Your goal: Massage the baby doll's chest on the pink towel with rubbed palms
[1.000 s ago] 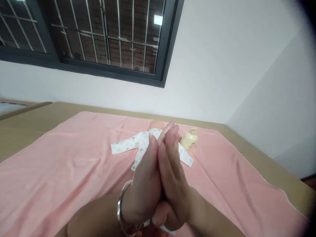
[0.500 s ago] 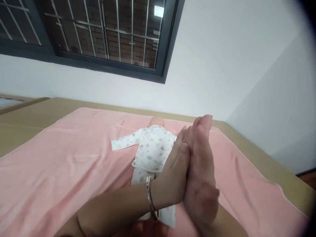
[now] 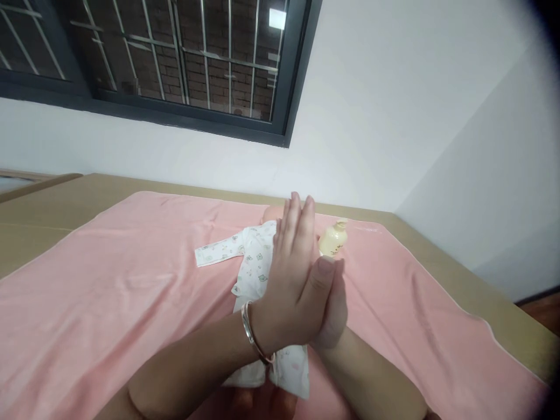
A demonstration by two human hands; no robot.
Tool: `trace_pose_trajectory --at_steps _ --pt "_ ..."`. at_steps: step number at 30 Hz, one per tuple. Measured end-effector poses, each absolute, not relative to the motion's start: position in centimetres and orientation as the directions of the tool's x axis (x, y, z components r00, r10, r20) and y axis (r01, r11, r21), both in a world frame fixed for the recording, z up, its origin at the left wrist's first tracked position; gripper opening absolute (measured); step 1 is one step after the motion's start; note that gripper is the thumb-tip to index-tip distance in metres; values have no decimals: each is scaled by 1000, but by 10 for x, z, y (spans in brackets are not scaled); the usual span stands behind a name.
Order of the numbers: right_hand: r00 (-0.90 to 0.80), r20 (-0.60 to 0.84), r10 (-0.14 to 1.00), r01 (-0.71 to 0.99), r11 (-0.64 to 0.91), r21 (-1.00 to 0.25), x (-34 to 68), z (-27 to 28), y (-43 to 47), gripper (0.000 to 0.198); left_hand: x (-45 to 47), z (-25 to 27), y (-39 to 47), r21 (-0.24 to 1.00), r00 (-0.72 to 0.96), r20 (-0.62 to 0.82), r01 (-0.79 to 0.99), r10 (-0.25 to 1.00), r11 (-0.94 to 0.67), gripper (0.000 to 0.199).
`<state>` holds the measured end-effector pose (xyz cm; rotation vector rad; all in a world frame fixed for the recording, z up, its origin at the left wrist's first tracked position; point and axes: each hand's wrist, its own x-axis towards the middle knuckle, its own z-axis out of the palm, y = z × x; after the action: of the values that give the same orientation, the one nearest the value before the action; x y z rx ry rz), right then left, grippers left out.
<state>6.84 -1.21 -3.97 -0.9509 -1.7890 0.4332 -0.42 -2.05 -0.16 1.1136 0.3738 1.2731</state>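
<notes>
My left hand (image 3: 292,286), with a silver bangle (image 3: 250,333) at its wrist, is pressed palm to palm against my right hand (image 3: 338,312). The left fingers are stretched out and point up and away. Most of my right hand is hidden behind the left; its thumb side and heel show. Beneath and beyond them lies a baby doll (image 3: 256,259) in a white printed top and trousers, one sleeve out to the left. My hands and forearms cover part of its body and head. A pale yellow pump bottle (image 3: 333,240) stands just past the hands on the right.
A pink cloth (image 3: 144,280) with some creases covers much of the wooden table (image 3: 464,280). Behind the table rises a white wall (image 3: 371,105) with a dark-framed, barred window (image 3: 192,58).
My pressed hands have slid against each other and shifted left, the left palm now farther forward over the right. The pump bottle, formerly hidden behind them, has come into view.
</notes>
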Motion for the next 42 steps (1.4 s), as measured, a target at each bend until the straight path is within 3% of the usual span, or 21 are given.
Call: trace_pose_trajectory --at_steps 8,14,16,19,24,28,32,36,38,42 --pt "-156 489 858 39 500 -865 57 -36 16 74 -5 0 22 835 101 465 -381 879 -398 54" --pt "-50 526 849 -2 527 -850 76 -28 43 67 -24 -27 92 870 -46 410 -278 911 -406 32" --pt "-18 532 847 44 532 -846 79 -41 61 61 -32 -40 114 887 -91 392 -227 915 -403 25" --pt "-65 467 882 268 466 -843 75 -70 87 59 -36 -64 144 927 -49 322 -188 946 -325 25" --pt "-343 466 816 588 573 -570 66 -104 109 47 -34 -105 175 916 -144 170 -340 975 -210 34" --pt "-484 382 787 658 615 -433 80 -115 127 48 -35 -125 178 939 -191 303 -109 934 -327 29" --pt "-358 293 887 748 460 -478 103 -121 148 46 -37 -131 175 909 -152 402 189 903 -373 33" --pt "-94 203 975 879 177 -443 96 -124 142 70 -35 -131 177 916 -173 357 256 918 -308 42" --pt "-13 207 978 921 92 -378 81 -125 129 73 -35 -132 180 926 -198 335 248 921 -284 46" --pt "-292 287 912 892 368 -262 65 -123 117 57 -35 -134 186 955 -249 283 156 926 -250 56"
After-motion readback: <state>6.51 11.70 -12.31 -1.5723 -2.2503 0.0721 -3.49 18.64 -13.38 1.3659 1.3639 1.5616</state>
